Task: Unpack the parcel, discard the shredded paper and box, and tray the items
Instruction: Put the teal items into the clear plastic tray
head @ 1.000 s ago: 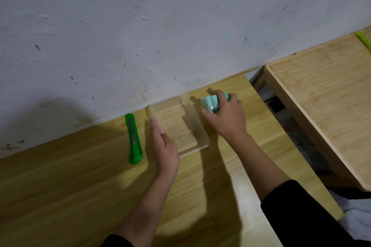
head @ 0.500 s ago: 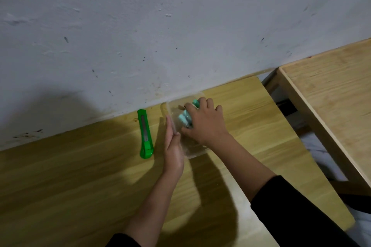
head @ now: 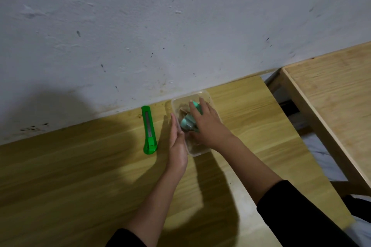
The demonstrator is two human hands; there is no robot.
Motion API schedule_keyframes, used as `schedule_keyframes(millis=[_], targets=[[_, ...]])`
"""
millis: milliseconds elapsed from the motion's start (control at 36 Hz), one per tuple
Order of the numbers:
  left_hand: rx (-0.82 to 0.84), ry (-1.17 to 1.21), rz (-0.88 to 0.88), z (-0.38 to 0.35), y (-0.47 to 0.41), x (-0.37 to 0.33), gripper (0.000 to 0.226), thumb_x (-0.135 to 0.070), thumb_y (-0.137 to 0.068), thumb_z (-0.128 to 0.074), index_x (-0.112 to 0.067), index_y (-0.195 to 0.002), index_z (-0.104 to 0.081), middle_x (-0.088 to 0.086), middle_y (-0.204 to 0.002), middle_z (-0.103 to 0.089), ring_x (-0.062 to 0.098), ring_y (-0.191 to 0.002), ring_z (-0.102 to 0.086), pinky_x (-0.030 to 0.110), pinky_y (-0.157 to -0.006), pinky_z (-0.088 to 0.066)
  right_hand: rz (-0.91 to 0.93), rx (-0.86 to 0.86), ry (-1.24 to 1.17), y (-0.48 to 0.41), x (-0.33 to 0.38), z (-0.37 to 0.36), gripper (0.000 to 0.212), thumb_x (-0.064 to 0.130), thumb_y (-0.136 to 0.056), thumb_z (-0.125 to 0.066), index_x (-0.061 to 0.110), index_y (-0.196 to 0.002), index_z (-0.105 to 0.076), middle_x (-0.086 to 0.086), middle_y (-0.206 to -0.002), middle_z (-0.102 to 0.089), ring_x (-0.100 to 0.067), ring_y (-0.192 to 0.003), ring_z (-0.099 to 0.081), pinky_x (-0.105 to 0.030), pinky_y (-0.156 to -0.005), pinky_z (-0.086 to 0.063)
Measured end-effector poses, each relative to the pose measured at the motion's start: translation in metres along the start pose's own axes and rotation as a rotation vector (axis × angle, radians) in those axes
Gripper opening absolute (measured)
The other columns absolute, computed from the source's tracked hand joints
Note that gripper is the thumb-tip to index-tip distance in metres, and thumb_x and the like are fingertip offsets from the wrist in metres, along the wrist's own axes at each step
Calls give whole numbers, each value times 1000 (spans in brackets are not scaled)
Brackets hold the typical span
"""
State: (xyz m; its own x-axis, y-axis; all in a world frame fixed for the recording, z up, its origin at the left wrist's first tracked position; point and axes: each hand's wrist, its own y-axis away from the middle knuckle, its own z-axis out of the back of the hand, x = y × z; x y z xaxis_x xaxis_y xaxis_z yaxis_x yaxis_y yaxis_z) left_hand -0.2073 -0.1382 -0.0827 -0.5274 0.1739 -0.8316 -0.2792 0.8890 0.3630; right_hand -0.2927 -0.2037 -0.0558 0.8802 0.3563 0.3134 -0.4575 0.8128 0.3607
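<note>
Sleeves (head: pixel 301 216) of black cloth sat nearest, pushed back from both forearms, which reached out over the wooden table (head: pixel 80 176) toward the wall.

My left hand (head: pixel 177 142) was open, its fingers straight and together, set edge-on against the left wall of the clear plastic tray (head: pixel 206 94). I judged that it was there as a brace, since so light a tray would slide when something was pressed into it.

My right hand (head: pixel 208 126) lay inside the tray and gripped the teal item (head: pixel 187 123), fingers draped over its top and thumb against its near side. The item was low in the tray, at or close to the floor (I could not tell whether it rested there yet). That made the step in hand the traying itself. No box or shredded paper showed anywhere, so that part looked finished or lay out of view.

Left of the tray, just beside my left hand, the green box cutter (head: pixel 149 130) lay flat with its blade end toward the wall, set aside and out of the way.

Beyond stood the scuffed white wall (head: pixel 180 26), with a second wooden table (head: pixel 331 106) off to the right across a gap.
</note>
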Motion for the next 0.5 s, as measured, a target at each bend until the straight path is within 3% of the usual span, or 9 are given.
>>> schedule_keyframes(millis=[111,306,417,500], targets=[[-30,49,-14,-6,1,3,57,10,-97,-23,-15,-147,-14,0,-156,-13,7,-138,-18,-2,-78,-40,-22,-19,-110,10,-1,3,84,24,-93,-52,1,-146,8,-20,-155,11,-34,-145,8,-37,-117,-1],[-41,30,7,-6,1,3,56,5,-98,-24,-20,-148,-14,-4,-157,-11,12,-143,-15,15,-98,-32,-1,-44,-31,1,-4,-7,83,41,-95,-39,-3,-145,11,-21,-155,14,-31,-144,16,-35,-115,11],[-53,1,15,-6,0,3,57,5,-98,-24,-19,-148,-11,-3,-157,-8,12,-143,-14,19,-104,-27,36,-103,-4,6,-4,-4,81,40,-94,-43,2,-147,6,-18,-156,12,-29,-145,14,-36,-117,6],[-66,-21,17,-6,0,5,56,3,-98,-26,-20,-148,-12,-2,-157,-9,13,-144,-14,24,-108,-25,31,-225,16,18,1,-9,76,32,-90,-52,4,-147,-11,-17,-157,-8,-31,-146,-5,-37,-118,-9]])
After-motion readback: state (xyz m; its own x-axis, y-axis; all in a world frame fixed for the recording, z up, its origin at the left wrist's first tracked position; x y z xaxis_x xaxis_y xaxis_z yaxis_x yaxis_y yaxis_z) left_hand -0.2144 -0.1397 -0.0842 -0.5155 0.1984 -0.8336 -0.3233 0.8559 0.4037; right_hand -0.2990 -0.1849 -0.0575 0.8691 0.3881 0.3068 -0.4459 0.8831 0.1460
